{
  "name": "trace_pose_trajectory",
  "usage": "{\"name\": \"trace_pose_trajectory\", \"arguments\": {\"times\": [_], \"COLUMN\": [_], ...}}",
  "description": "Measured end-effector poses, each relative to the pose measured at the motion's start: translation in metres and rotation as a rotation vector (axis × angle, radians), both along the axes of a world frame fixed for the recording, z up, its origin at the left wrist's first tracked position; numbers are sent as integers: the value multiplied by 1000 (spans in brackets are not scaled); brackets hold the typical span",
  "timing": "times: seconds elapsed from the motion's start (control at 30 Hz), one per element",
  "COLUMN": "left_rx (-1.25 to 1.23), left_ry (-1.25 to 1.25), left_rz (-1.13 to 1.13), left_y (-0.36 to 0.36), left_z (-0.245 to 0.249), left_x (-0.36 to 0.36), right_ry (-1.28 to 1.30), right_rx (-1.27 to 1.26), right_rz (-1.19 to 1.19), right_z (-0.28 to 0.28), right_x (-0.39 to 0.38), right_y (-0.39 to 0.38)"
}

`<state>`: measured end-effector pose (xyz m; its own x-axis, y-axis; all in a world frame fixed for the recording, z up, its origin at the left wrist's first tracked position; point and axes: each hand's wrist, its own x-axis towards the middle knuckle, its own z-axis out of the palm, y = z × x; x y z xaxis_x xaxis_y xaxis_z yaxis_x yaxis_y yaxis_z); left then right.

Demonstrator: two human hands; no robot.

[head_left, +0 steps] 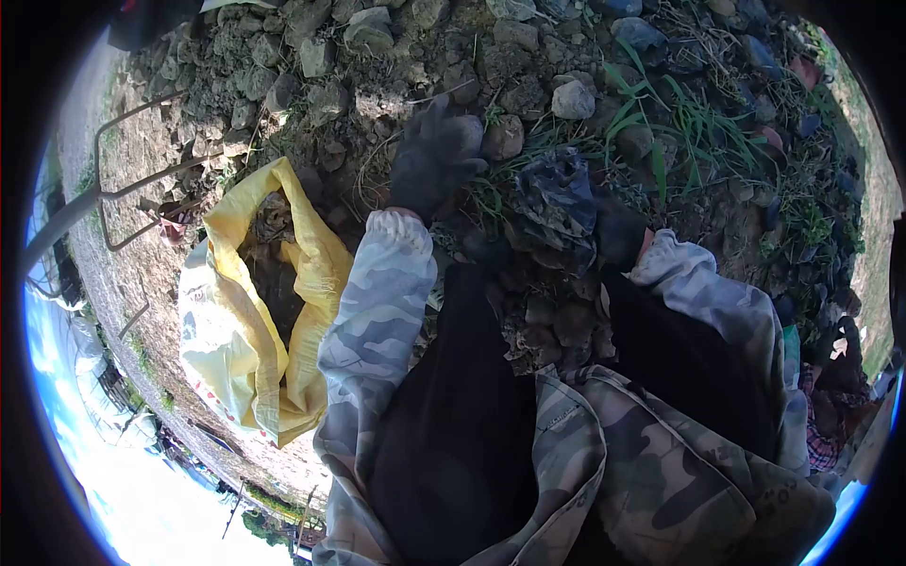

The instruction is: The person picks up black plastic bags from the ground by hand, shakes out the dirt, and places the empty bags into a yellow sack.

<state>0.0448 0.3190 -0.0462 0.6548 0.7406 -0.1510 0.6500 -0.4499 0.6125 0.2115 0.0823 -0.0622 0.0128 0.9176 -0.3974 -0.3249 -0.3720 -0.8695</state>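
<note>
My left hand (432, 168), in a dark glove, reaches over the stony soil with its fingers spread and nothing held. Just beyond its fingers lie a grey stone (464, 135) and a brown stone (505, 138). My right hand (620, 232), also dark-gloved, is closed at the edge of a crumpled dark plastic bag (557, 196); its fingertips are partly lost in shadow. Left of my left sleeve stands a yellow woven sack (326, 274) with its mouth open. Some brownish contents show inside, too dark to name.
A metal fork with long bent tines (99, 193) reaches in from the left. Rocks and clods (368, 33) cover the ground ahead. Green grass (661, 118) grows at the right. Part of another person in checked cloth (830, 415) appears at the far right.
</note>
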Motion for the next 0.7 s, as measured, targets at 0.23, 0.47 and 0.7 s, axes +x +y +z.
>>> {"name": "trace_pose_trajectory", "arguments": {"times": [0.23,0.47,0.7], "left_rx": [-5,-38,10], "left_ry": [167,318,125], "left_rz": [-371,-308,-273], "left_y": [9,-4,-6], "left_z": [1,24,18], "left_x": [-5,3,-5], "right_ry": [-665,47,481], "right_rx": [152,-37,-121], "right_rz": [192,-1,-191], "right_z": [-8,16,5], "right_x": [4,3,-2], "right_y": [-10,3,5]}}
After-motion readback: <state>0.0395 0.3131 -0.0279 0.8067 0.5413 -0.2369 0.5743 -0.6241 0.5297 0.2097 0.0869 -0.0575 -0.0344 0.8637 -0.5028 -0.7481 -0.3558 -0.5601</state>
